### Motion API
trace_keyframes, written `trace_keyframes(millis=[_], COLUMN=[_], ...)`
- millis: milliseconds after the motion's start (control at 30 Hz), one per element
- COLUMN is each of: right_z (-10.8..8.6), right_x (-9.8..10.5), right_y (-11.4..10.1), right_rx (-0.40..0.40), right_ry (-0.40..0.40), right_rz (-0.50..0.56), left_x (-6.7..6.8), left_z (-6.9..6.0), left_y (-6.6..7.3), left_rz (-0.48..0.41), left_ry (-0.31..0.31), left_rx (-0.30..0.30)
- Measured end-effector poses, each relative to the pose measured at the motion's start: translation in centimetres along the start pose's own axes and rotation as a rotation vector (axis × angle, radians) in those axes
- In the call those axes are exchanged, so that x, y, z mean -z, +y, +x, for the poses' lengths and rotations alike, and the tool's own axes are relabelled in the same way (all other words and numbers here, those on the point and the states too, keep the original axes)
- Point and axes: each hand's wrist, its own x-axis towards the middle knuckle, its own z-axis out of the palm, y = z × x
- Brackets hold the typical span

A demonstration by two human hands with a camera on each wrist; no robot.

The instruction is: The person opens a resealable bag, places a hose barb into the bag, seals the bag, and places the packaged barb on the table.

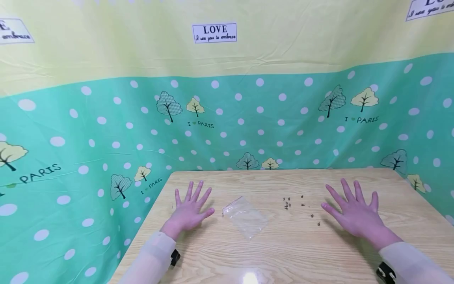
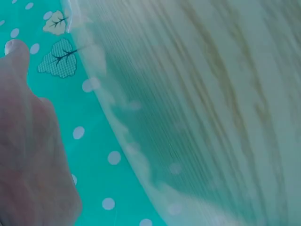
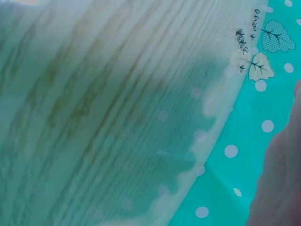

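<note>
In the head view my left hand is held over the left part of the table with its fingers spread, holding nothing. My right hand is spread the same way on the right side, also with nothing in it. Between them lies a flat, clear zip-lock bag, nearer the left hand. Several tiny dark metallic pieces are scattered to the bag's right, a few close to the right fingertips; their exact kind is too small to tell. The right wrist view catches these pieces near the table's far edge.
The light wood-grain table ends at a green and yellow printed curtain behind and at the sides. Black straps show at the wrists beneath pale sleeves. A bright reflection lies on the table's near part.
</note>
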Motion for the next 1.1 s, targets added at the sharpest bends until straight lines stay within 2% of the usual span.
trace_keyframes(millis=[167,300,400,567,733,867,1100], right_z=[0.1,0.5,0.8,1.1,1.4,1.8,2.0], right_x=[0.1,0.1,0.2,-0.4,-1.8,-2.7,-3.9], right_y=[-0.1,-0.9,-2.2,-5.5,-8.7,-10.5,-12.6], right_rx=[-0.004,-0.002,0.006,-0.001,-0.002,0.003,0.036], right_ry=[0.008,0.034,0.063,0.086,0.086,0.065,0.008], right_rz=[0.028,0.074,0.131,0.317,0.452,0.518,0.565], left_x=[-0.2,-0.4,-0.2,0.0,-0.2,-0.5,-1.0], left_z=[0.4,0.8,1.1,1.5,1.7,1.7,1.6], left_y=[0.7,1.9,3.7,7.5,10.6,11.9,12.5], left_rz=[-0.039,-0.154,-0.276,-0.437,-0.543,-0.569,-0.502], left_ry=[-0.002,-0.007,-0.005,0.025,-0.005,-0.025,-0.05], left_rx=[-0.018,-0.016,-0.005,0.013,0.047,0.068,0.052])
